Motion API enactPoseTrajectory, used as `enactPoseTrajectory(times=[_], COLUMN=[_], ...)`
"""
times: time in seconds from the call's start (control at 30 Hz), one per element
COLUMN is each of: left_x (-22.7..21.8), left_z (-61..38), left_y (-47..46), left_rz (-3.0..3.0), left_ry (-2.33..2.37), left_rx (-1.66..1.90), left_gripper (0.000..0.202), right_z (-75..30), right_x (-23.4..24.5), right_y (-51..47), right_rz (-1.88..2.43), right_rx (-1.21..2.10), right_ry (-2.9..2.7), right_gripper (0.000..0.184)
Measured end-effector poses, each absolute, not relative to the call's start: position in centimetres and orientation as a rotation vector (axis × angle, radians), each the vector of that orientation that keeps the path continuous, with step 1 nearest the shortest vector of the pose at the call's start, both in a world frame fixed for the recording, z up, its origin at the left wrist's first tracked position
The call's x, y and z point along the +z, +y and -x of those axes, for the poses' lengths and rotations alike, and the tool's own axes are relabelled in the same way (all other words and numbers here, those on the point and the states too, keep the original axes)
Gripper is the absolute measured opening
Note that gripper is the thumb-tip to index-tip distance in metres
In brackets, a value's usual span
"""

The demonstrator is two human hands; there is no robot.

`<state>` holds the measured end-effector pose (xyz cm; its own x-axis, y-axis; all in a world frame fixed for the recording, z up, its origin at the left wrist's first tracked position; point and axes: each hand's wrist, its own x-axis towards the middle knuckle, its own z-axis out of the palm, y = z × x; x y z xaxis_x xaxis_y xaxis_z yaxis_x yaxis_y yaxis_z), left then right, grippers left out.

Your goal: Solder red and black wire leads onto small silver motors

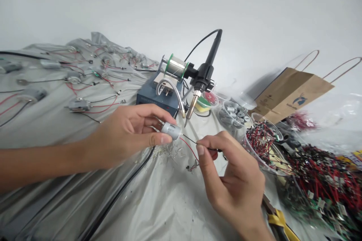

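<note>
My left hand (131, 135) grips a small silver DC motor (171, 130) between thumb and fingers. A thin black wire (190, 139) runs from the motor's end to my right hand (232, 171), which pinches it between thumb and forefinger. A red wire (189, 149) hangs below it. Just above the motor, a black-handled soldering iron (204, 77) stands in a holder, its metal tip (190, 109) pointing down, close to but apart from the motor. A solder spool (176, 65) sits on a blue soldering station (155, 96).
Several wired motors (79, 101) lie on a crumpled grey plastic sheet (158, 203) to the left. Clear cups of small parts (233, 116) and wired pieces (261, 145) stand on the right, beside a large heap of wired components (319, 180). A brown paper bag (291, 94) lies behind them.
</note>
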<state>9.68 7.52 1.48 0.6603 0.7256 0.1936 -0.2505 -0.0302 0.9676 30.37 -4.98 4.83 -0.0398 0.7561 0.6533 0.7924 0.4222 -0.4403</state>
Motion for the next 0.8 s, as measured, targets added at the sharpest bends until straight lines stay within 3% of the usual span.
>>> enactPoseTrajectory(times=[0.53, 0.8], left_x=[0.8, 0.8], left_z=[-9.9, -9.7], left_y=[7.9, 7.2], left_rz=[-1.397, -1.485], left_ry=[0.44, 0.36], left_rx=[0.818, 0.794], left_gripper=[0.023, 0.022], right_z=[-30.6, -32.3], right_x=[4.6, 5.1], right_y=[-4.8, -4.8], right_rz=[1.355, 1.239], right_rx=[-0.079, 0.415], right_ry=[-1.799, -1.679], right_gripper=[0.011, 0.008])
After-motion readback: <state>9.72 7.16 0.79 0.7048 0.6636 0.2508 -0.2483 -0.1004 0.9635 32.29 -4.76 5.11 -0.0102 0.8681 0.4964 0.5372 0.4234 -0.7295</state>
